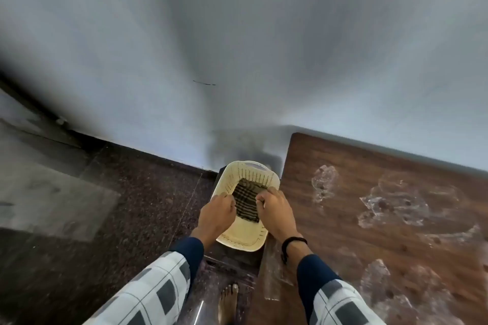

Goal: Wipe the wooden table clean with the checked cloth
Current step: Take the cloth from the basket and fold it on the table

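A dark checked cloth lies inside a cream perforated plastic basket that sits on a dark stool to the left of the wooden table. My left hand has its curled fingers at the cloth's left edge. My right hand has its curled fingers at the cloth's right edge. Both hands seem to pinch the cloth. The table top carries wet smears and spilled patches with dark specks.
A pale wall rises behind the table and basket. Dark speckled stone floor spreads to the left. A bare foot stands below the stool, close to the table's left edge. A black band circles my right wrist.
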Demonstrator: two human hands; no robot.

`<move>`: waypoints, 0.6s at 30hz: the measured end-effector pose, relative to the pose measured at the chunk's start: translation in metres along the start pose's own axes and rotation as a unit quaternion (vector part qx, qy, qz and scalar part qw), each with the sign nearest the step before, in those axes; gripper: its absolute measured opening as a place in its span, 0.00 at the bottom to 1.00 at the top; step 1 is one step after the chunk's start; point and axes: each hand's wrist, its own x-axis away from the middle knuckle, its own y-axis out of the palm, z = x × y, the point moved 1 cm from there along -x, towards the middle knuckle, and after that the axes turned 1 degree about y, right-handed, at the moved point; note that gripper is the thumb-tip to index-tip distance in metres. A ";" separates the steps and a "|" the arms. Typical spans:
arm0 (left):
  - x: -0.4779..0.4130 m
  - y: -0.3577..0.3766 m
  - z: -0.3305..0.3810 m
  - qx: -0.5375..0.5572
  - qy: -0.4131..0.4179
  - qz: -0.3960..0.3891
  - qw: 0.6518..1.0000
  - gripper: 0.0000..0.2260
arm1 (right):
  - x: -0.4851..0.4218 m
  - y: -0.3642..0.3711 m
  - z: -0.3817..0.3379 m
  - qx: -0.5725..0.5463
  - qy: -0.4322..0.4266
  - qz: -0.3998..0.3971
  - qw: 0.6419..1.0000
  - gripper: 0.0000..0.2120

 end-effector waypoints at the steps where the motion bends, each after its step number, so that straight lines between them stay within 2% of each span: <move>1: -0.003 0.002 -0.002 -0.002 -0.003 -0.009 1.000 0.10 | -0.006 0.006 -0.001 -0.006 0.005 -0.016 1.000 0.08; 7: -0.049 0.025 -0.035 0.004 -0.001 -0.039 0.999 0.12 | -0.065 0.058 -0.009 0.074 0.061 -0.189 0.977 0.11; 11: -0.074 0.049 -0.048 0.009 0.030 -0.059 0.998 0.18 | -0.096 0.092 0.005 0.104 0.084 -0.222 0.966 0.20; 14: -0.083 0.077 -0.057 -0.019 0.056 -0.101 0.993 0.26 | -0.114 0.115 0.022 0.110 0.107 -0.246 0.957 0.26; 18: -0.087 0.114 -0.068 -0.054 0.037 -0.150 0.987 0.33 | -0.131 0.140 0.045 0.114 0.114 -0.272 0.949 0.29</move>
